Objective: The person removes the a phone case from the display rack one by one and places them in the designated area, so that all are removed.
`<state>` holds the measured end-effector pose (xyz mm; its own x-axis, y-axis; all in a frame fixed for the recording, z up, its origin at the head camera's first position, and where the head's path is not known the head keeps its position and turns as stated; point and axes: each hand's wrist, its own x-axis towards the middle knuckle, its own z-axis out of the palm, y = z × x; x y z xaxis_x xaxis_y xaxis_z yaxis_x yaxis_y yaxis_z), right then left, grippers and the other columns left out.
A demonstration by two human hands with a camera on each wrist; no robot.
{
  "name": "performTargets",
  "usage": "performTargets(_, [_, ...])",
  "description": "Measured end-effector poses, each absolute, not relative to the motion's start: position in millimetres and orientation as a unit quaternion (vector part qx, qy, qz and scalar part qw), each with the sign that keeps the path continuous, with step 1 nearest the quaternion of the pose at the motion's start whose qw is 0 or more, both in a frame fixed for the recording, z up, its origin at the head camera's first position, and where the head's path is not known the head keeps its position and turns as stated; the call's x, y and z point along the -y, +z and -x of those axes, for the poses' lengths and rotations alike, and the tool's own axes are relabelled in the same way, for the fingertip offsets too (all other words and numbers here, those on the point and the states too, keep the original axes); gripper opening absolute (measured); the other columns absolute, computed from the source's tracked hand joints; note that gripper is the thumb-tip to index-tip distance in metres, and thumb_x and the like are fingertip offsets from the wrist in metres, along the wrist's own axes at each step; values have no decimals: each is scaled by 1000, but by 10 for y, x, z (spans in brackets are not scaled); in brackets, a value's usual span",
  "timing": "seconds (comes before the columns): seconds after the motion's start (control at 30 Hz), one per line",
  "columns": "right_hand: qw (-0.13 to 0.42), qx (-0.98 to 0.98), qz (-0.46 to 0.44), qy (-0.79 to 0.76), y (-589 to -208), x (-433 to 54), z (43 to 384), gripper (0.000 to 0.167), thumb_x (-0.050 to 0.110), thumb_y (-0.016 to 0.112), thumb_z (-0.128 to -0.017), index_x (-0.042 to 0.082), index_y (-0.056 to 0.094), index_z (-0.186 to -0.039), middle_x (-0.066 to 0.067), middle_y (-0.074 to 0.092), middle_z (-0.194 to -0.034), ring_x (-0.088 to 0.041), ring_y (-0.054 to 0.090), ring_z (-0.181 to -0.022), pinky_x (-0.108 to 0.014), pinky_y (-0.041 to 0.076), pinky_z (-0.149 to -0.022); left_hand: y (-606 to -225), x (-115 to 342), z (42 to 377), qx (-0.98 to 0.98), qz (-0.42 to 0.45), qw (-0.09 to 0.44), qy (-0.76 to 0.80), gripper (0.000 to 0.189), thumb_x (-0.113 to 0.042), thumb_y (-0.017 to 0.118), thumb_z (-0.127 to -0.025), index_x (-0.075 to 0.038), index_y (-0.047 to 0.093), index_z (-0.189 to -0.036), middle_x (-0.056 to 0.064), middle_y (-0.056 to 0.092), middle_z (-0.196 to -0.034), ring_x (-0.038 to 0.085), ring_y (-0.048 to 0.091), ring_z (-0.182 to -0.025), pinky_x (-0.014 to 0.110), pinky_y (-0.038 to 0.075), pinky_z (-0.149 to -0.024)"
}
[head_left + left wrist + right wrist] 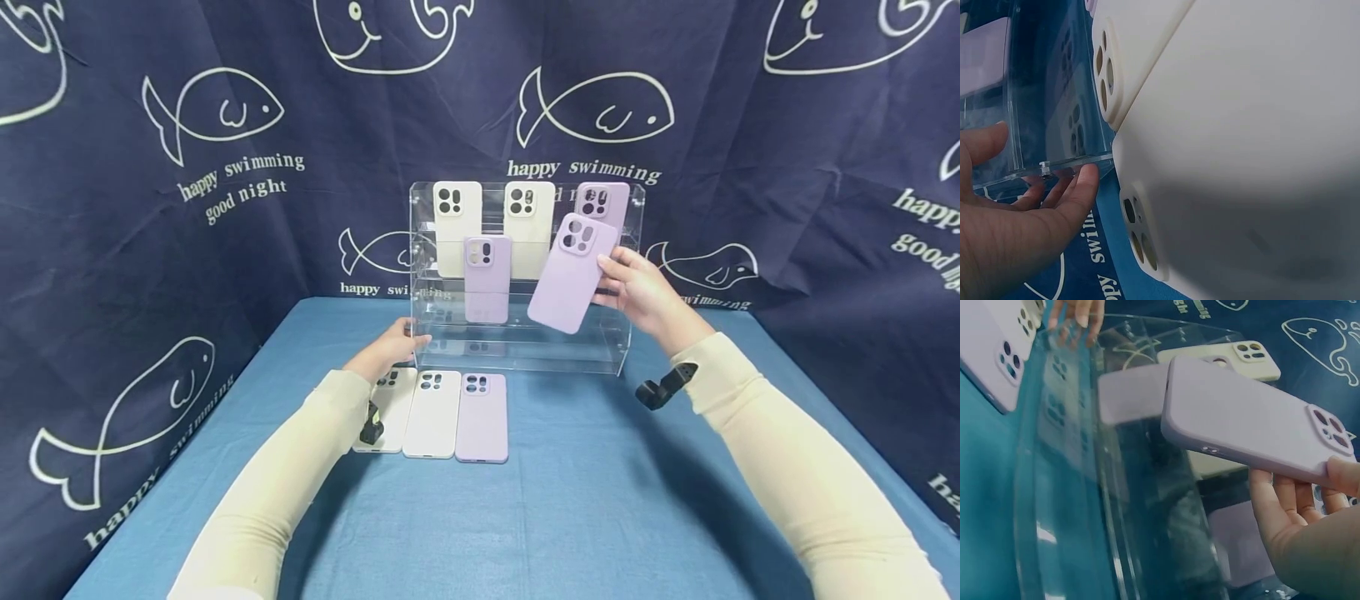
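My right hand (637,287) is clamped on a tilted lilac phone case (573,273) before the clear rack (555,354), my left hand (386,346) gripping the rack's side; four racked cases (457,242) stand beyond or left of my right, three loose cases (432,417) lie on the tabletop (585,517) near my left: racking judged half done.

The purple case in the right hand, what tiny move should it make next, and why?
I'd probably straighten the held purple case and lower it onto the clear stand, to the right of the lower purple case. The right hand holds it tilted in front of the stand, and I see no other case standing in that lower row.
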<state>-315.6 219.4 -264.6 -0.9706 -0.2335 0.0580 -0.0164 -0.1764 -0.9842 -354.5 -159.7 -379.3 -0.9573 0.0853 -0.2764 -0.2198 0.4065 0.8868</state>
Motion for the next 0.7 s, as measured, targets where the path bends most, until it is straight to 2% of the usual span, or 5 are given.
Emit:
performTargets(0.3, [114,-633,65,-763,-2810,-2137,3024,5,14,49,-102,13,47,-107,7,63,-84,-7,62,-80,-25,59,-74,-3808,1599,3549,-833,37,140,534,70,-24,55,-100,-10,14,-155,23,25,-153,37,40,-137,43,41,-114])
performTargets(0.7, [137,-644,46,-751,-3032,-2073,2956,9,15,49,-102,14,49,-111,9,65,-85,-5,62,-83,-23,59,-75,-3803,1596,3551,-829,41,136,541,70,-23,56,-100,-9,14,-155,23,26,-153,37,39,-137,43,41,-114])
